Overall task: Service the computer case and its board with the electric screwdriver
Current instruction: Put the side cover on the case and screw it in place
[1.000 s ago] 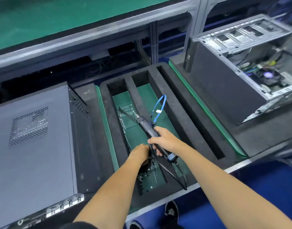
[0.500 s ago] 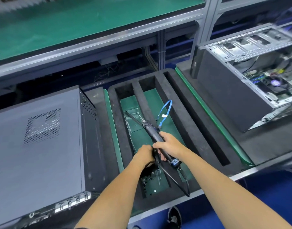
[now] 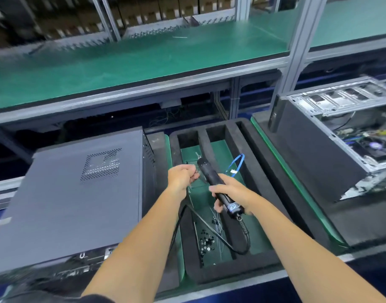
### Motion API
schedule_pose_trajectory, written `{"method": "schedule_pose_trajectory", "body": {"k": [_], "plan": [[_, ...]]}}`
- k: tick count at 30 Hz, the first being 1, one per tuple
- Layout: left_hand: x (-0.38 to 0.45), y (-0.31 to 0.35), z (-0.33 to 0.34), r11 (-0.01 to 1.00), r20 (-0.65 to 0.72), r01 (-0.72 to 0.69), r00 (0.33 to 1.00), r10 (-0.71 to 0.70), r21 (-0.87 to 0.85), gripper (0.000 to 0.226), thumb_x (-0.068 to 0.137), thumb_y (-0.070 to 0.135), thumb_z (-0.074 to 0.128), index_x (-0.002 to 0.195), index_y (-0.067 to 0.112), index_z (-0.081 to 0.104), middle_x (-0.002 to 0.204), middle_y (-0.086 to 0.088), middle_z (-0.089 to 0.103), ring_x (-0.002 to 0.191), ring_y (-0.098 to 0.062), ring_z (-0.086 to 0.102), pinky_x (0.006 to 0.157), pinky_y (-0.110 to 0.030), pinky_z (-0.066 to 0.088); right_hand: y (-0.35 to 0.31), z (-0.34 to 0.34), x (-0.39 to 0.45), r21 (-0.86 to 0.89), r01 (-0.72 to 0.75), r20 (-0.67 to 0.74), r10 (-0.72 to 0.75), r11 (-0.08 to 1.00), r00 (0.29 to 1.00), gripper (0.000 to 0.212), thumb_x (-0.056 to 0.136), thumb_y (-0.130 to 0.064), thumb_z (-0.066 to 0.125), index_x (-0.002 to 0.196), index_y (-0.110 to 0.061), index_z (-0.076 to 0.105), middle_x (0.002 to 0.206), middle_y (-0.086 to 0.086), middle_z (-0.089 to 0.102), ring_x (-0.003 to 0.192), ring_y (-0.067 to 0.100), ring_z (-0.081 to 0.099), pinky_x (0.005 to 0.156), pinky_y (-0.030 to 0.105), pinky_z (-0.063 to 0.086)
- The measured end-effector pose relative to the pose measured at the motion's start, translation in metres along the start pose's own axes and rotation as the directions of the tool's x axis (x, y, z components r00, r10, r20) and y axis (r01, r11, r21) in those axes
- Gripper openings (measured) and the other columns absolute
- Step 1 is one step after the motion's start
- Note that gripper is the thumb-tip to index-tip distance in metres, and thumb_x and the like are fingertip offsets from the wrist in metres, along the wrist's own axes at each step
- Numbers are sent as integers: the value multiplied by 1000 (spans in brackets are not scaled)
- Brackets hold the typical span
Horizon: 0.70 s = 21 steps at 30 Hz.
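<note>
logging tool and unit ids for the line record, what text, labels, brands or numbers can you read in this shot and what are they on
Nothing here reads clearly enough to quote.
Blue label on the black electric screwdriver near its cord end: print too blurred.
Small white tag on the blue flat cable: too small.
Pale sticker at the left edge of the closed grey metal computer case: blurred.
Brown cartons on the far shelves: no legible marks.

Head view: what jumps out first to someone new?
The two hands at centre: the right hand grips a black electric screwdriver over the foam tray, and the left hand is curled by its tip. A closed grey computer case lies left; an open case stands right.
</note>
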<state>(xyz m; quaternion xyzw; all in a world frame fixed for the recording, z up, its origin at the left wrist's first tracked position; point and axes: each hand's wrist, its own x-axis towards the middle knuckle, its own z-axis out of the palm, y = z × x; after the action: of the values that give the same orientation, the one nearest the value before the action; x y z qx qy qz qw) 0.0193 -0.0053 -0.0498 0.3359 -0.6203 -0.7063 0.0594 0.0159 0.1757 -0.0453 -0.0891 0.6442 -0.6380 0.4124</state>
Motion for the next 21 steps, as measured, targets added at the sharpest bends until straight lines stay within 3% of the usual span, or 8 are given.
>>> {"method": "schedule_pose_trajectory", "body": {"k": [2,3,5,6,9,13,16,21], "plan": [[-4,8,-4,995,-15,-46,999,47,86,22,86,-6,58,69,6,65,74,-9,65,49,-10,59,54,-22,54,-3,4,-3,-20,1,-6,-1,1000,1000,33,93,-14,64,123,-11,50,86,10,52,50,25,57,46,29,47],[-3,7,-5,959,8,-103,994,105,263,19,85,-4,60,69,6,67,77,-11,67,53,-12,60,56,-23,54,-2,5,-4,-44,7,-20,-8,999,1000,32,93,-14,64,122,-12,50,86,11,52,49,24,56,45,28,46],[-5,-4,-6,660,181,-252,968,176,707,13,82,2,62,76,8,71,85,-10,69,71,-18,63,71,-24,52,3,5,-4,-108,4,-69,-12,994,998,31,92,-13,64,119,-15,51,87,10,53,48,23,56,45,28,46],[-9,-14,-5,482,266,-299,954,137,824,14,81,3,61,82,9,73,90,-10,70,81,-22,63,77,-26,51,8,4,-5,-147,-9,-99,-5,989,995,32,91,-14,64,119,-16,50,88,9,54,49,23,57,46,28,47],[-19,-51,5,181,391,-372,917,-80,910,19,82,3,53,94,2,69,99,-15,68,93,-31,63,80,-33,52,33,-2,-5,-364,-66,-156,9,929,988,37,86,-14,65,118,-13,47,88,8,57,49,21,56,49,28,47],[-18,-92,23,-32,454,-467,871,-187,883,21,86,3,49,104,0,58,106,-18,63,94,-34,62,75,-36,48,61,-9,-2,-561,-68,-147,-18,825,989,50,80,-11,67,125,-13,44,84,7,55,38,5,51,43,24,45],[-14,-113,27,-125,474,-508,851,-226,852,29,88,2,46,115,5,55,114,-15,62,105,-32,60,88,-38,49,68,-15,6,-595,-11,-125,-79,803,989,59,77,-12,67,131,-18,42,82,8,59,36,4,50,40,22,44],[-19,-118,20,-78,480,-506,848,-225,859,35,84,14,65,117,8,57,112,-14,62,103,-32,61,85,-38,50,67,-21,15,-549,28,-69,-78,835,995,59,76,-12,67,130,-19,44,89,14,62,38,12,53,41,27,48]]}}
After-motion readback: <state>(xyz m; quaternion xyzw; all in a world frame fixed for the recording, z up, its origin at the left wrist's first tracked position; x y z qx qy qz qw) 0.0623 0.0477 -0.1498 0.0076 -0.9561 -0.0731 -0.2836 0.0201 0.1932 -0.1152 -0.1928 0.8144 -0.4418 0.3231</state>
